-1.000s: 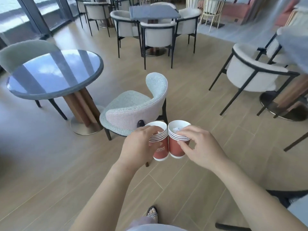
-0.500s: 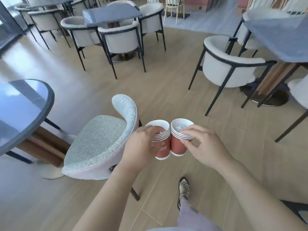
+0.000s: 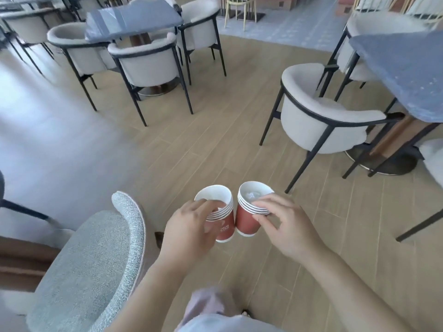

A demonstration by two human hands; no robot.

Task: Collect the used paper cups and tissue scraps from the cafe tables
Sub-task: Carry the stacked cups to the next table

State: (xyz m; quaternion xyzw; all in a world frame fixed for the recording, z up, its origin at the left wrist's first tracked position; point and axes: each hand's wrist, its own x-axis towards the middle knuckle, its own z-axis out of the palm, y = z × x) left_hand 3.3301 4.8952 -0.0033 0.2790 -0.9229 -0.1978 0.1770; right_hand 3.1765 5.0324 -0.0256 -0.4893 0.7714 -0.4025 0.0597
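A person's left hand wraps round one nested stack of paper cups while the right hand pinches the striped rims of a second stack with crumpled tissue inside, the two stacks held side by side above the plank floor. The rim pinch looks the weaker hold: the thin, smooth-walled red cups could slide apart or tip, spilling scraps by the nubbly grey chair, well short of the blue stone-look tabletop.

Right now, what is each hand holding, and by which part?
The left hand grips the left cup stack around its upper wall, by the rims. The right hand pinches the right cup stack at its rims.
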